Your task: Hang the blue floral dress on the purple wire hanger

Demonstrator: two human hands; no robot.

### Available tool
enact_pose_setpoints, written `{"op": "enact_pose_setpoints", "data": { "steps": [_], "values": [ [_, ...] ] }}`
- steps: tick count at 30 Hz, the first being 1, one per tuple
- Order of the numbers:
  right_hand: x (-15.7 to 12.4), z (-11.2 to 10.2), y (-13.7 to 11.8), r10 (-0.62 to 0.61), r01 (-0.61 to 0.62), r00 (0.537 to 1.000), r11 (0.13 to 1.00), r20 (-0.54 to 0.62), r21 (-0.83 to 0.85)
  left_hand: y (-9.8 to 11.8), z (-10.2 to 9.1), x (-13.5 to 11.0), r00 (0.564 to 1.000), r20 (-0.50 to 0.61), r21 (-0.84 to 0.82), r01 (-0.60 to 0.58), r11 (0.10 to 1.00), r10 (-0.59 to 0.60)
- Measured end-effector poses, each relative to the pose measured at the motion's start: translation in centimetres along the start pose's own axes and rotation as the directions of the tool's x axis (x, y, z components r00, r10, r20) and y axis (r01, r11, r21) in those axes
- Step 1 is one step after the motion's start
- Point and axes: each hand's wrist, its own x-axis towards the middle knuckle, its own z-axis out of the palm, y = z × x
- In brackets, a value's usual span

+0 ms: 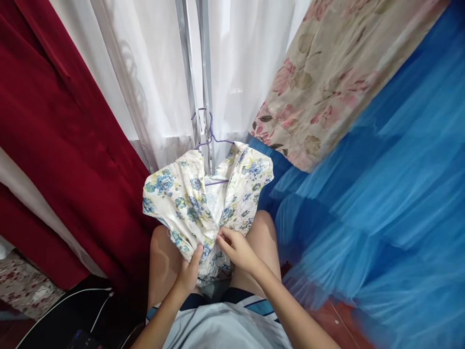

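A white blouse (170,186) with blue flowers and a V neckline hangs on a purple wire hanger (211,138), its lower part over my lap. My left hand (189,271) grips the lower left side of the blouse, thumb on top and the other fingers hidden underneath. With thumb and fingers closed together, my right hand (234,247) pinches the fabric at the bottom of the neckline. The hanger's hook sits by a pair of grey metal poles (204,63).
Red curtains (80,135) hang at left, a white curtain (160,72) behind. Floral cloth (308,87) and blue tulle (381,203) fill the right. At lower left, a white cable (65,305) crosses a black surface (54,325).
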Motion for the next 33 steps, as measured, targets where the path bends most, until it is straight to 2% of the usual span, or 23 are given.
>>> {"op": "enact_pose_setpoints", "data": {
  "steps": [1,2,4,5,6,7,8,9,11,13,14,16,19,23,26,29,33],
  "values": [
    [0.0,-0.2,-0.1,0.001,-0.001,1.000,1.000,-0.003,-0.015,0.4,-0.1,0.2,0.991,-0.100,0.050,-0.088,0.995,0.093],
    [-0.1,-0.6,-0.3,0.006,-0.006,1.000,1.000,-0.002,-0.030,1.0,-0.4,0.6,0.960,-0.195,0.102,-0.186,0.977,0.203],
    [-0.3,-1.2,-0.6,0.033,-0.033,0.999,0.999,0.010,-0.034,2.1,-0.9,1.3,0.847,-0.321,0.205,-0.375,0.904,0.424],
    [-0.4,-1.4,-0.8,0.050,-0.050,0.998,0.999,0.022,-0.019,2.5,-1.1,1.6,0.781,-0.343,0.257,-0.457,0.852,0.522],
    [-0.4,-1.5,-0.9,0.066,-0.066,0.997,0.998,0.038,0.010,2.7,-1.2,1.8,0.720,-0.341,0.310,-0.520,0.796,0.604],
    [-0.5,-1.4,-1.1,0.080,-0.083,0.995,0.995,0.059,0.051,2.8,-1.1,1.7,0.682,-0.311,0.361,-0.560,0.746,0.662],
    [-0.6,-1.2,-1.2,0.094,-0.102,0.992,0.990,0.081,0.100,2.6,-1.0,1.5,0.676,-0.249,0.402,-0.580,0.709,0.694],
    [-0.7,-0.8,-1.4,0.108,-0.123,0.989,0.981,0.102,0.153,2.1,-0.6,1.2,0.705,-0.154,0.425,-0.585,0.690,0.692],
    [-0.8,0.1,-1.7,0.136,-0.171,0.980,0.950,0.146,0.261,0.7,0.2,0.2,0.813,0.087,0.424,-0.553,0.718,0.575],
    [-0.9,1.0,-1.9,0.162,-0.217,0.970,0.910,0.181,0.352,-0.8,1.0,-0.7,0.880,0.244,0.426,-0.474,0.771,0.407],
    [-1.0,1.4,-2.0,0.168,-0.234,0.966,0.891,0.196,0.389,-1.4,1.3,-0.9,0.899,0.264,0.439,-0.434,0.787,0.349],
    [-1.0,1.6,-2.1,0.175,-0.265,0.957,0.851,0.230,0.454,-1.9,1.6,-1.1,0.917,0.256,0.474,-0.396,0.787,0.307],
    [-0.8,0.9,-2.0,0.205,-0.299,0.952,0.793,0.229,0.531,-0.8,1.5,-0.6,0.886,0.351,0.511,-0.453,0.731,0.304],
    [1.0,-1.4,-2.1,0.261,-0.253,0.962,0.737,0.082,0.627,1.9,1.3,0.1,0.835,0.522,0.611,-0.510,0.606,0.176],
    [4.2,-3.7,-3.5,0.234,-0.130,0.969,0.757,-0.080,0.640,3.3,2.0,0.0,0.816,0.571,0.705,-0.546,0.452,0.096],
    [8.4,-6.3,-6.4,0.148,0.024,0.965,0.774,-0.217,0.633,4.2,3.2,-0.5,0.771,0.636,0.737,-0.618,0.274,0.030],
    [12.7,-8.9,-10.3,0.058,0.202,0.927,0.758,-0.371,0.621,4.1,4.1,-0.6,0.723,0.687,0.726,-0.677,0.122,-0.075]
  ]
}}
